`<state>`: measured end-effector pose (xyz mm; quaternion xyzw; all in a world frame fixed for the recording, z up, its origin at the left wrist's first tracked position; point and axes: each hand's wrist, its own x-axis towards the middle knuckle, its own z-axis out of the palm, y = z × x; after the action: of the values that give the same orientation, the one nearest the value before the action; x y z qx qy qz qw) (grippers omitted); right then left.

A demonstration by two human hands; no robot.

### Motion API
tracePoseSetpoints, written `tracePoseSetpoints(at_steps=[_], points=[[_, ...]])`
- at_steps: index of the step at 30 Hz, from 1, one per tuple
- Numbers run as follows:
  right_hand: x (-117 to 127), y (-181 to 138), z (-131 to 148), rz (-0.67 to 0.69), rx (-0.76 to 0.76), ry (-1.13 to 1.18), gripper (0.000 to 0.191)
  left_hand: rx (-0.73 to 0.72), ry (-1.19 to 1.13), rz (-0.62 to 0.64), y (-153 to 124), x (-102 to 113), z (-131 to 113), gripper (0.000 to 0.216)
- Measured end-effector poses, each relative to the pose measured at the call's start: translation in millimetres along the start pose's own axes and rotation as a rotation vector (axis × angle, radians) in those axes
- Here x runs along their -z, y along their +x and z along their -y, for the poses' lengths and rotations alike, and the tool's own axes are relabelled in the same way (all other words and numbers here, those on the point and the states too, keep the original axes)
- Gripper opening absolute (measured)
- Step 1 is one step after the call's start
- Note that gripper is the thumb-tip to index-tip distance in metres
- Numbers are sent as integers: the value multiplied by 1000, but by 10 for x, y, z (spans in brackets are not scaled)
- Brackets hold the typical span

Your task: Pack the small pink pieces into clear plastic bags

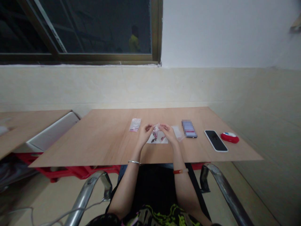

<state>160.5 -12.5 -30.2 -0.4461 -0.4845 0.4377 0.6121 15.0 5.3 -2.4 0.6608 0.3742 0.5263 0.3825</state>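
My left hand (145,133) and my right hand (168,132) meet over the middle of the wooden tabletop (110,138). Between their pinched fingertips is a small clear plastic bag (156,126) with a pinkish tint; its contents are too small to make out. Just under the hands lies a white sheet (161,141), bearing several small pink and dark pieces (154,137). A translucent plastic sleeve (178,133) rests right of my right hand. Left of my left hand, a flat clear packet with pink print (135,125) lies on the table.
A phone with a blurred lit screen (189,129), a white-edged phone with a dark screen (215,141) and a red case (229,137) lie to the right. Metal armrests (86,196) flank me. Another table (30,128) stands to the left, and a tiled wall (117,88) behind.
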Motion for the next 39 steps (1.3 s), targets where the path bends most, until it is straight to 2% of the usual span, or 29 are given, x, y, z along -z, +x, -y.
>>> tracePoseSetpoints(at_steps=[4, 12, 19, 22, 29, 34, 39], points=[[14, 30, 6, -54, 46, 84, 31, 7, -31, -32, -5, 15, -20, 20], [-24, 10, 47, -9, 20, 136, 30, 66, -158, -104, -9, 1, -35, 22], [-63, 56, -25, -111, 76, 155, 26, 109, -105, -94, -2, 36, 69, 24], [-74, 56, -29, -140, 53, 154, 27, 90, -90, -119, 3, 38, 79, 22], [-97, 26, 25, -102, 3, 185, 27, 15, -72, -141, -2, 35, 40, 21], [-142, 12, 96, -133, 35, 171, 28, -55, 44, -189, -9, 31, -3, 22], [-215, -4, 256, -159, 94, 170, 26, -43, -10, -223, -6, 13, -113, 23]])
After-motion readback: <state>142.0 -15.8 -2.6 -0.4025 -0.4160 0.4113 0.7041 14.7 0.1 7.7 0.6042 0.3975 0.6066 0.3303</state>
